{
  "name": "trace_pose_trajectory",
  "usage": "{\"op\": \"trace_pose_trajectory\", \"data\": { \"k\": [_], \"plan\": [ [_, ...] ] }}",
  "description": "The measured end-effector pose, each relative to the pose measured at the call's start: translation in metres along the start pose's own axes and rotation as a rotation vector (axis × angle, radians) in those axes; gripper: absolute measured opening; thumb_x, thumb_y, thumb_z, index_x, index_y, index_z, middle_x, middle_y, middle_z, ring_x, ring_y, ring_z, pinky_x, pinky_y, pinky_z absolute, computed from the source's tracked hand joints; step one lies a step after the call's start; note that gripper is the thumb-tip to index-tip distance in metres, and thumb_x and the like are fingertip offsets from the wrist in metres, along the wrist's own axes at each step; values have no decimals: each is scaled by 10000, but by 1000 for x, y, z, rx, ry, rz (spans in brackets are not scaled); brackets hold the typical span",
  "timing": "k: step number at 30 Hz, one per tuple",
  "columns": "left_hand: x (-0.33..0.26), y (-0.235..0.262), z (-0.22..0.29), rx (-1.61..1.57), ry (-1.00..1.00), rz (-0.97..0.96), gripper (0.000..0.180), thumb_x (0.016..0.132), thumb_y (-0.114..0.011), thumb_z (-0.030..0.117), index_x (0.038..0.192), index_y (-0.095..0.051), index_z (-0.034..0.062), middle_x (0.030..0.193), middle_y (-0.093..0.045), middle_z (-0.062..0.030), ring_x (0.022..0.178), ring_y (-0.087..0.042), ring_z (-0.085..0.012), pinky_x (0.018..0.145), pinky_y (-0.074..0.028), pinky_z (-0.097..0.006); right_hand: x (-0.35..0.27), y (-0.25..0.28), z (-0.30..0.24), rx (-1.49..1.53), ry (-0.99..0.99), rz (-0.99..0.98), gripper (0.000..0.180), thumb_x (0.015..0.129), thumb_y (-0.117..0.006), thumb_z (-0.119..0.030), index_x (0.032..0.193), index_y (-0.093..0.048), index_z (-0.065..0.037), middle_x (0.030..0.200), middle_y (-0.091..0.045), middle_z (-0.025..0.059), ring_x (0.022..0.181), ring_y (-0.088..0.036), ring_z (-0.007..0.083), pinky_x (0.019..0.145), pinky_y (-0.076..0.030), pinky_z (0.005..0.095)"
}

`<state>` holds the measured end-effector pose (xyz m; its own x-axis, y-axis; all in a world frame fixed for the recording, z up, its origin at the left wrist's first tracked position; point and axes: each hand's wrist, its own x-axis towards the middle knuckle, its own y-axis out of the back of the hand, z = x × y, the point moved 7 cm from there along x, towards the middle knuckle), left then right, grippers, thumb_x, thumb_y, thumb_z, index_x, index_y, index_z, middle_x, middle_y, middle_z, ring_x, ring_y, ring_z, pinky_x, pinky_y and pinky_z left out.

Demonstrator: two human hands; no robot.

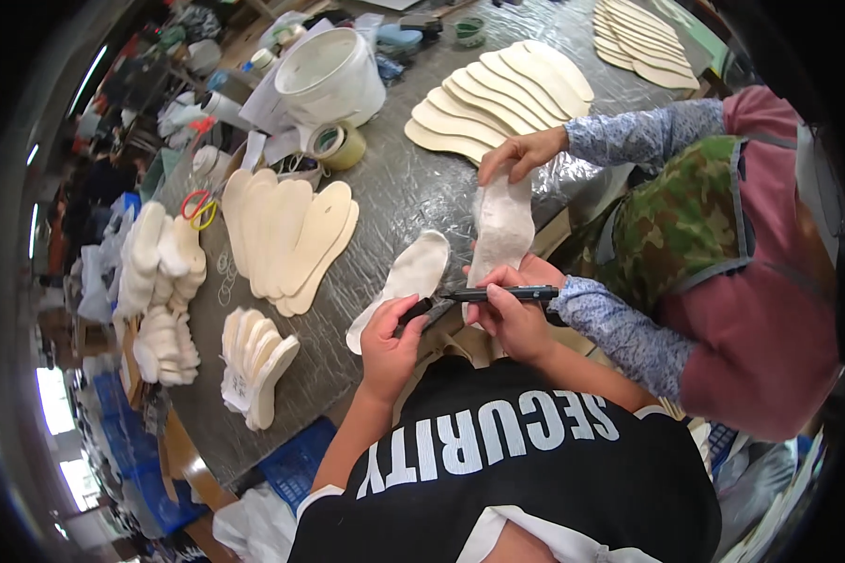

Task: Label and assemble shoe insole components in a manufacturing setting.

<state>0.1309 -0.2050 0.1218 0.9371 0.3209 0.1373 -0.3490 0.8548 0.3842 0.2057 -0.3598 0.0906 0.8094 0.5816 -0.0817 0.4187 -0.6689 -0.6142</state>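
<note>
In my right hand (516,317) is a black marker pen (526,294), gripped with its tip pointing left. The small black pen cap (415,311) sits between the fingers of my left hand (388,345), just apart from the tip. A white fuzzy insole (411,270) lies on the table beside my left hand, its lower end partly behind the fingers. Just beyond my right hand, a co-worker's hands (524,155) hold another greyish-white insole (503,225) by its two ends.
Fanned cream insoles (291,230) lie at left, with more stacks (502,98) at the far side. A bundle of insoles (255,361) stands near the table's left edge. A white bucket (330,80), a tape roll (336,145) and scissors (199,208) are at the back left.
</note>
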Motion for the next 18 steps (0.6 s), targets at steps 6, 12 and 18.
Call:
{"op": "trace_pose_trajectory", "data": {
  "k": [6,12,18],
  "plan": [
    [-5,3,19,70,-54,15,253,736,-652,-19,987,-618,-7,919,-609,-104,822,-591,-178,732,-464,-260,-6,-6,5,-45,-89,-21,104,923,-432,-151,906,-441,-49,703,-575,70,526,-438,73,478,-349,199],
    [-14,0,30,152,-141,-93,264,710,-644,-24,972,-624,0,873,-620,-122,791,-606,-216,717,-472,-285,-10,-13,3,-325,-112,-29,109,863,-539,-178,789,-543,-97,582,-549,-48,593,-535,59,1055,-79,412],
    [-29,-5,41,203,-186,-200,255,730,-643,13,983,-620,-10,828,-615,-136,749,-604,-241,690,-474,-295,-20,-10,24,-268,-161,49,118,862,-535,-141,764,-515,-77,560,-524,-17,524,-500,69,797,-366,316]
  ]
}}
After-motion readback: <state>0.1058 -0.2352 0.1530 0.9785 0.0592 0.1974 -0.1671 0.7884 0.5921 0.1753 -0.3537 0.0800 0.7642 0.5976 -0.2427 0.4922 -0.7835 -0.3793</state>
